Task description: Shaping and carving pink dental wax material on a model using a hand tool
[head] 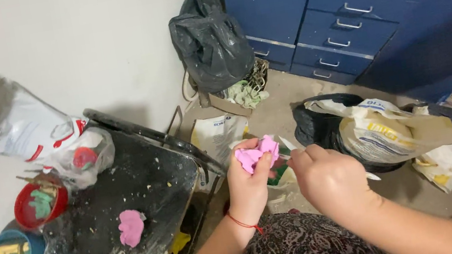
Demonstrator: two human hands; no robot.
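currently trimming: left hand is clamping the pink mould, right hand is gripping what looks like a thin blade at its edge. next cut is calling for a steady, shallow stroke.

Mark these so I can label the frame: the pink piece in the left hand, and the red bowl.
pink piece (256, 154), head view, its upper face.
red bowl (28, 222), head view, near rim.

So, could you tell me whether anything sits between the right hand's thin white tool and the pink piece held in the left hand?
Nothing visible does. The left hand grips the pink piece from below, leaving its right side bare. The thin white tool in the right hand points straight at it, with only a small open gap between.
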